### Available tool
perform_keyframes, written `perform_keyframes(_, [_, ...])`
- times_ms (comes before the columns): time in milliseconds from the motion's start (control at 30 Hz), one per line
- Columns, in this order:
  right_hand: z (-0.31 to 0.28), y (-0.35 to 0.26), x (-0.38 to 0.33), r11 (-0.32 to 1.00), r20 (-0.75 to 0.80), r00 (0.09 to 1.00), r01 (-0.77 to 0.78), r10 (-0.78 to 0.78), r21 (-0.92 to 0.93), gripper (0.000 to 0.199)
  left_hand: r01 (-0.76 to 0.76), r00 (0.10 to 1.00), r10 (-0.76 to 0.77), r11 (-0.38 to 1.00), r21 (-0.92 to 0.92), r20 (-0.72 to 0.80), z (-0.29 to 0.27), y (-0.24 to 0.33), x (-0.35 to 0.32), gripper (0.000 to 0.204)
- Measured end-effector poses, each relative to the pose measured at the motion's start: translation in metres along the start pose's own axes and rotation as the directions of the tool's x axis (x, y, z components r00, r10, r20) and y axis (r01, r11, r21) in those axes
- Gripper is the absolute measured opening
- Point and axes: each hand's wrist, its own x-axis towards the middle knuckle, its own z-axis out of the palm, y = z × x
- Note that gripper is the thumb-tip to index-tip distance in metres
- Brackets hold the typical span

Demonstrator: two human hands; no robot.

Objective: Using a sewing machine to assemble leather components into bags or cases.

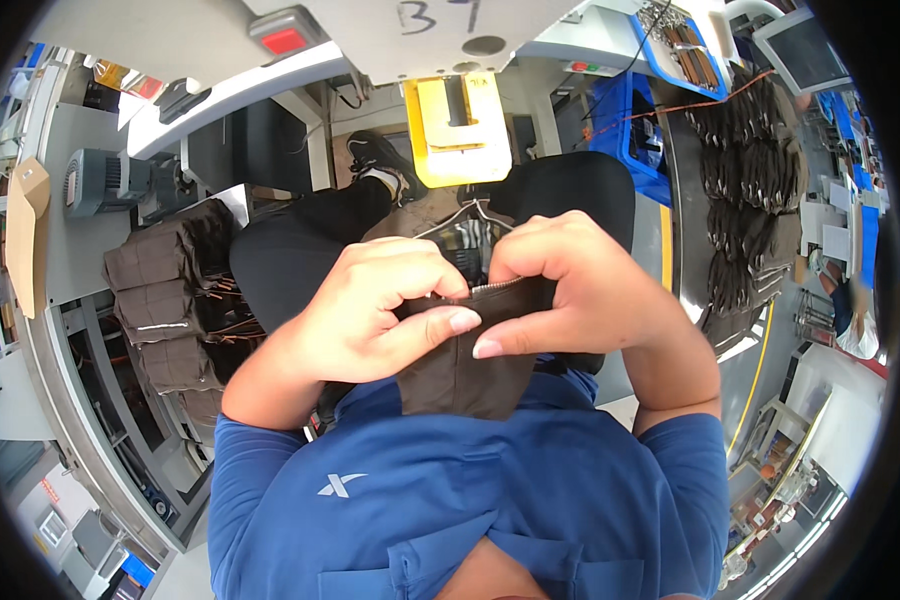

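A dark brown fabric piece (465, 375) hangs between my two hands, over my lap and against my blue shirt. Along its upper edge runs a short strip that looks like zipper teeth (497, 288). My left hand (385, 305) pinches the left side of that edge between thumb and fingers. On the other side, my right hand (575, 285) grips the edge, thumb laid on the front of the fabric, fingers behind. Just beyond the hands, bent metal wires (475, 212) stick out below a yellow plate (460, 130) on the machine.
The pale machine head (410, 40) spans the top, with a red button (282, 38). Folded brown pieces (160, 290) are stacked at my left, and more bundles (745, 190) lie at my right. A blue bin (642, 140) and a blue tray (715, 85) stand far right.
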Motion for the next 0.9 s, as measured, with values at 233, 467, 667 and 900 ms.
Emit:
perform_keyframes(233, [-0.002, 0.0, 0.009, 0.976, 0.069, 0.977, -0.194, 0.201, -0.093, 0.034, 0.229, 0.973, -0.232, 0.968, 0.101, 0.017, -0.008, 0.004, 0.003, 0.014])
perform_keyframes(467, [-0.02, 0.031, 0.008, 0.96, -0.141, 0.984, -0.063, 0.105, 0.274, 0.025, 0.329, 0.944, -0.32, 0.921, -0.208, 0.076, -0.039, -0.03, 0.01, 0.028])
perform_keyframes(667, [-0.026, 0.058, 0.026, 0.935, -0.233, 0.952, -0.112, 0.197, 0.335, 0.028, 0.268, 0.937, -0.306, 0.939, -0.215, -0.169, -0.034, -0.047, 0.024, 0.026])
perform_keyframes(900, [-0.038, 0.078, 0.044, 0.962, -0.306, 0.942, -0.055, 0.139, 0.268, 0.028, 0.208, 0.936, -0.255, 0.957, -0.203, -0.243, -0.038, -0.067, 0.038, 0.02])
